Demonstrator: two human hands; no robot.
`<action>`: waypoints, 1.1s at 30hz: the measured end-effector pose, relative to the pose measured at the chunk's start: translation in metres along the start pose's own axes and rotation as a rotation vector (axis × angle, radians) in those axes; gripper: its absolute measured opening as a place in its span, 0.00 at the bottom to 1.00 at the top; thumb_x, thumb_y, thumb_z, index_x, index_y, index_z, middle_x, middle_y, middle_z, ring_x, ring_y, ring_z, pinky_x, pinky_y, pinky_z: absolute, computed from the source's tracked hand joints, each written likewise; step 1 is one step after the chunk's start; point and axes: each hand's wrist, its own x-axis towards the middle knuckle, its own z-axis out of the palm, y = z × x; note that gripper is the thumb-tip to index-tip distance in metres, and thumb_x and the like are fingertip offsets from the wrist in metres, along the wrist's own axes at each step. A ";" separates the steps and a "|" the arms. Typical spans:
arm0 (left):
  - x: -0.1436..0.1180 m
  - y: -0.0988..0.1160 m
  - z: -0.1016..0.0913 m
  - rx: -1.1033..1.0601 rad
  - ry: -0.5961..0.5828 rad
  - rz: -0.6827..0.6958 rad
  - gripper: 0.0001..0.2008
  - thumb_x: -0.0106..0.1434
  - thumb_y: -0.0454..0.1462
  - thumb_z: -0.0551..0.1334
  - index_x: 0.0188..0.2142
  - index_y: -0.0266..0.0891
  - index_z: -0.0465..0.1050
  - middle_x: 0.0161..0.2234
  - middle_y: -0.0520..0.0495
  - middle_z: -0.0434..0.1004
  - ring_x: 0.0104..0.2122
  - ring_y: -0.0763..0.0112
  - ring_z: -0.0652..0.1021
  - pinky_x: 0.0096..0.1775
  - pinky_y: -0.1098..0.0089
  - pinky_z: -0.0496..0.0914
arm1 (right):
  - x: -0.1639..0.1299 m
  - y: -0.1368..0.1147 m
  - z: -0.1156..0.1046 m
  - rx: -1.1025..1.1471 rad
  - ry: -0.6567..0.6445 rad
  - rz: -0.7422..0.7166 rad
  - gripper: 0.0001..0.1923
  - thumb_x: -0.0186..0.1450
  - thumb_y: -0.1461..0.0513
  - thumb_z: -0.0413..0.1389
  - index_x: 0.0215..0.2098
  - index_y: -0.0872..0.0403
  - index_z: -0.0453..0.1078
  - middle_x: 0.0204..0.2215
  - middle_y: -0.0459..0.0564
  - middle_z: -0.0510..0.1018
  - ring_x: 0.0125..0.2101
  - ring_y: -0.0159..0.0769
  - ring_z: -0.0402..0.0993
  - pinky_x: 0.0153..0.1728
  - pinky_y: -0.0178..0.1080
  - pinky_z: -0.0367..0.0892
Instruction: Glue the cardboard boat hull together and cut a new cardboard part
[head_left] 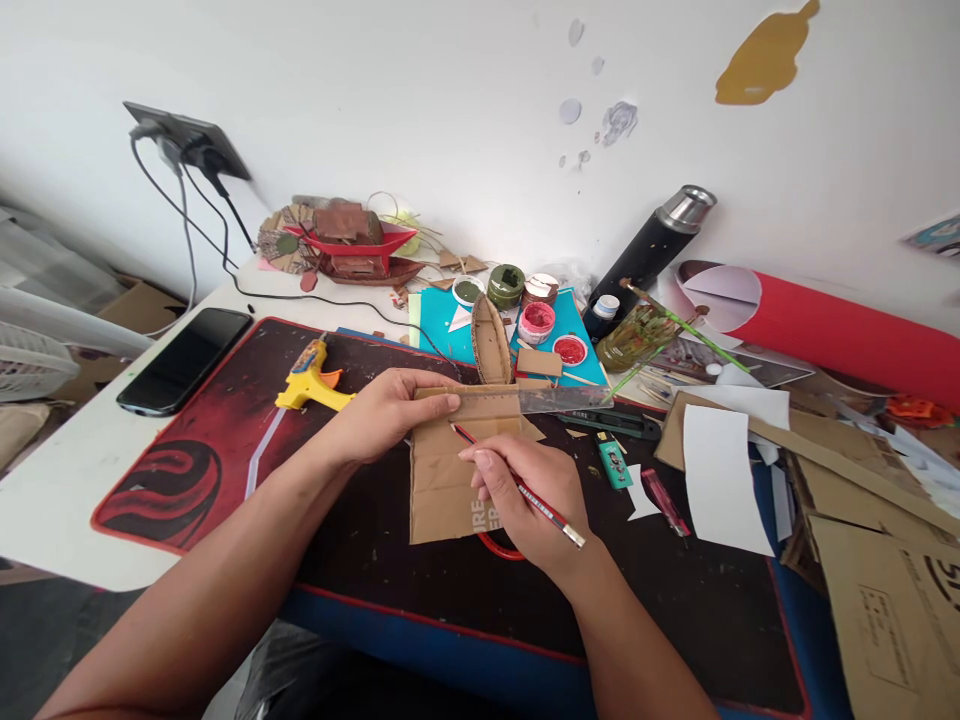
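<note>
My left hand (386, 408) presses a clear ruler (559, 400) flat across the top of a brown cardboard piece (442, 480) on the dark desk mat (225, 450). My right hand (525, 495) holds a red pencil (525, 492), its tip touching the cardboard just under the ruler's edge. A small cardboard boat hull (491, 345) stands right behind the ruler.
A yellow glue gun (311, 378) and a black phone (184, 360) lie to the left. Paint jars (536, 322), a black flask (649, 250), a brush jar (637, 340) and a red roll (832, 330) sit behind. Cardboard sheets (877, 520), white paper (724, 480), a lighter (615, 462) lie right.
</note>
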 end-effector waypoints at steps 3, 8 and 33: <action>0.000 0.000 0.000 0.001 0.003 0.002 0.21 0.59 0.51 0.75 0.47 0.41 0.88 0.43 0.42 0.89 0.38 0.59 0.84 0.40 0.64 0.78 | 0.000 0.000 0.000 0.002 0.006 -0.003 0.14 0.79 0.57 0.53 0.42 0.51 0.80 0.28 0.46 0.84 0.26 0.34 0.82 0.30 0.35 0.74; 0.000 0.001 0.001 0.010 0.009 0.003 0.22 0.59 0.51 0.75 0.47 0.41 0.87 0.43 0.42 0.89 0.38 0.58 0.84 0.40 0.64 0.78 | 0.000 0.001 0.000 -0.009 0.007 -0.002 0.15 0.79 0.56 0.53 0.43 0.50 0.80 0.28 0.46 0.84 0.26 0.34 0.82 0.32 0.37 0.75; -0.002 0.008 -0.008 -0.269 0.137 0.126 0.20 0.52 0.49 0.80 0.39 0.39 0.87 0.33 0.43 0.88 0.30 0.63 0.83 0.34 0.69 0.77 | 0.014 0.026 -0.010 0.628 0.503 0.407 0.25 0.68 0.40 0.62 0.39 0.53 0.78 0.23 0.43 0.74 0.16 0.29 0.66 0.15 0.31 0.56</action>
